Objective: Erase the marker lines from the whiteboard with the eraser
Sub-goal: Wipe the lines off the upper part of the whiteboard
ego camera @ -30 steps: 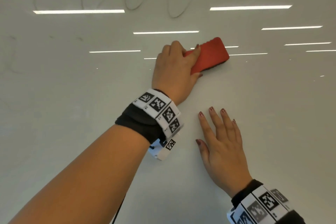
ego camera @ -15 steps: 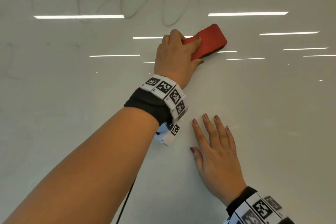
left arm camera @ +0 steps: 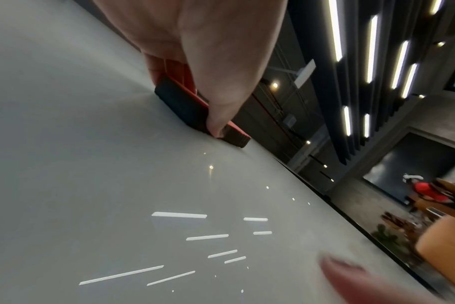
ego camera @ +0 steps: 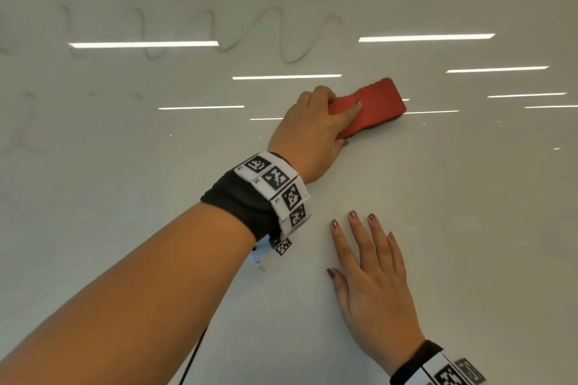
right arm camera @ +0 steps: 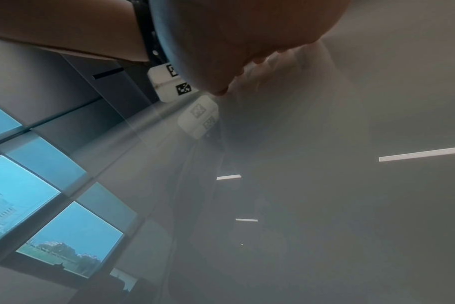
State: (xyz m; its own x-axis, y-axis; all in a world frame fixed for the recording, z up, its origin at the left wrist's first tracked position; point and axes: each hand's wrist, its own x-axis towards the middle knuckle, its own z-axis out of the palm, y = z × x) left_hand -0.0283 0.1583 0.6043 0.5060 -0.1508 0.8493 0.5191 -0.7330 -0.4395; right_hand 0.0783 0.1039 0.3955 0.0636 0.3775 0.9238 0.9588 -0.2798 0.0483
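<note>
- Eraser (ego camera: 369, 106): red back up, dark felt flat on the whiteboard (ego camera: 469, 228), below the wavy marker lines (ego camera: 281, 37); I judge this suits wiping.
- Left hand (ego camera: 312, 131): fingers curled around the eraser's near end.
- Right hand (ego camera: 372, 284): fingers straight, palm flat on board, likely bracing.

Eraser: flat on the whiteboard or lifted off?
Flat on it: the eraser's dark pad meets the whiteboard with no visible gap.

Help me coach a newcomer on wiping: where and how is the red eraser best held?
Grip the red eraser across its two long sides at the near end, coming from above its red back. It lies flat, felt down, on the whiteboard, as the left hand holds it: thumb on one side, fingers over the other.
</note>
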